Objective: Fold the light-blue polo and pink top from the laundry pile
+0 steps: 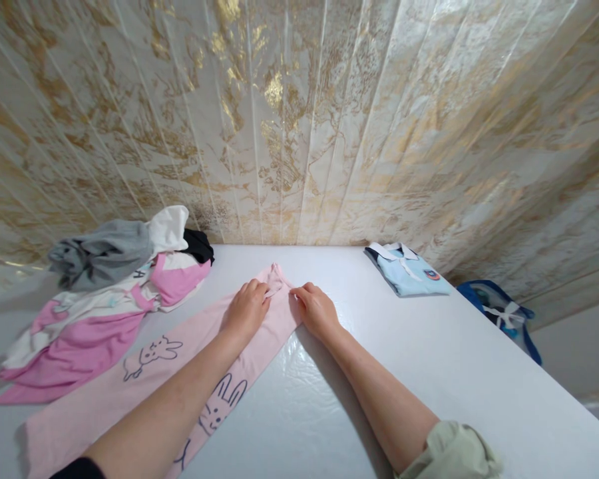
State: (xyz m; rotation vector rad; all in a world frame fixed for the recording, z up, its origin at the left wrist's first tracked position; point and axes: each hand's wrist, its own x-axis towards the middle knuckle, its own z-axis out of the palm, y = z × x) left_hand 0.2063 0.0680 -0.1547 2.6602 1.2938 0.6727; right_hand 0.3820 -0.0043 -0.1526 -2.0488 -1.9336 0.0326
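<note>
Pale pink pants [204, 326] with dark line-drawn rabbits lie slantwise on the white table, their gathered waist end away from me and the legs spreading toward me. My left hand [249, 309] is closed on the cloth near the waist, thumb and fingers pinching a fold. At the right edge of the same end, my right hand [317, 309] pinches the fabric between thumb and fingertips. My left forearm crosses over the legs and hides part of them.
To the left lies a loose pile with a grey garment [102, 249], a pink and white garment [94, 326] and a black cloth [198, 246]. A folded light blue shirt [412, 274] sits at the back right of the table [379, 346]. Beyond the right edge is a blue-trimmed bag [504, 316]; a patterned curtain [289, 120] hangs behind.
</note>
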